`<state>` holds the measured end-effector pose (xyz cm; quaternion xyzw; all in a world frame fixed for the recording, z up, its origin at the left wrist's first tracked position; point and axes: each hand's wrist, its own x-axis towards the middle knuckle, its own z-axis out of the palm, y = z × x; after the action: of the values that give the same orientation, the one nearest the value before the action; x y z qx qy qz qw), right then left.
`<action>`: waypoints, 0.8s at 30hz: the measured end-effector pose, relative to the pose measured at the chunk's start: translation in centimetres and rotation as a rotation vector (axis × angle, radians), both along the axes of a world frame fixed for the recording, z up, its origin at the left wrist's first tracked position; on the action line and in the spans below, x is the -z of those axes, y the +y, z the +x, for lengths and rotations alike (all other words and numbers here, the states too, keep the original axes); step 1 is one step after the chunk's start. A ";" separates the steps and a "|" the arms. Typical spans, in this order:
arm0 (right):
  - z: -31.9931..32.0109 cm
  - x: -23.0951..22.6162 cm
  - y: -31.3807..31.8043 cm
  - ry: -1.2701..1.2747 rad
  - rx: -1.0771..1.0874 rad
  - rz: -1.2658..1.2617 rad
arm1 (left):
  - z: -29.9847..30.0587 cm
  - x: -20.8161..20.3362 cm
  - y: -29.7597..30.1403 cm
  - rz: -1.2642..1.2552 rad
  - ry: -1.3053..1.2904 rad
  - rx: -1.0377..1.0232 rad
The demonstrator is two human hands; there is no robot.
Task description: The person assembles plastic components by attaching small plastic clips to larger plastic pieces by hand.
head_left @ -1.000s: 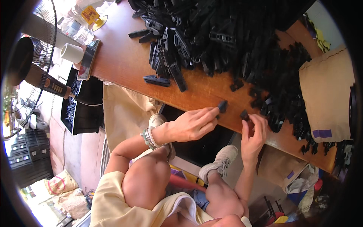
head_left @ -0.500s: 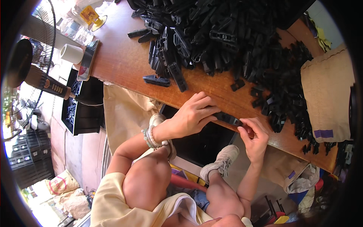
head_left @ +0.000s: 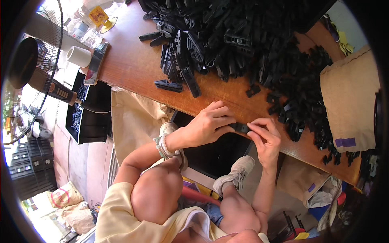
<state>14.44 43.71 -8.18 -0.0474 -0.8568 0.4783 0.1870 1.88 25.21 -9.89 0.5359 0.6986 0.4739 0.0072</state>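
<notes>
At the table's front edge my left hand (head_left: 212, 124) is closed around one end of a dark, narrow black plastic piece (head_left: 240, 128). The fingers cover much of it, so its exact kind is hidden. From the other side my right hand (head_left: 266, 139) pinches at the piece's right end with thumb and forefinger; whether a smaller part sits between those fingertips I cannot tell. Beyond my hands lies a large heap of long black plastic pieces (head_left: 227, 48). One loose long piece (head_left: 168, 85) rests left of the heap, and small black parts (head_left: 298, 115) spread to its right.
The wooden table (head_left: 125, 69) slopes across the view. A tan cloth bag (head_left: 348, 101) rests on its right end. Left are a fan (head_left: 28, 65), a white paper roll (head_left: 78, 56) and a black bin (head_left: 95, 115). Another black container (head_left: 206, 156) stands below my hands.
My right hand has moved a little left, closer to my left hand, and less of the black piece shows between them. My left hand has barely moved.
</notes>
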 end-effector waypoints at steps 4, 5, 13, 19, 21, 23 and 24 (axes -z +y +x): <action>-1.1 -0.1 0.5 0.105 -0.101 0.037 | -1.1 -1.0 -1.9 0.084 0.024 -0.024; -1.8 -0.1 0.5 0.109 -0.102 0.030 | -1.6 -1.2 -2.6 0.098 0.154 -0.132; -6.5 0.7 1.1 0.085 0.228 0.782 | -3.5 -1.8 -4.5 -0.330 0.614 -0.545; -4.6 0.6 0.2 0.232 0.130 0.420 | -1.8 -1.3 -2.6 0.044 0.206 -0.245; -3.4 0.7 -0.9 0.051 0.183 -0.125 | -0.7 -1.5 -2.0 0.077 -0.004 -0.208; -3.1 0.5 -1.2 0.091 0.163 -0.126 | -0.5 -1.0 -1.4 0.055 -0.297 -0.076; -2.6 0.0 -1.5 0.039 0.142 -0.214 | -0.6 -0.7 -1.2 0.026 -0.322 -0.086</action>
<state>11.83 42.24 -8.23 -0.1186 -0.7915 0.5534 0.2309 1.30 24.03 -9.17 0.4227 0.7046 0.5625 0.0916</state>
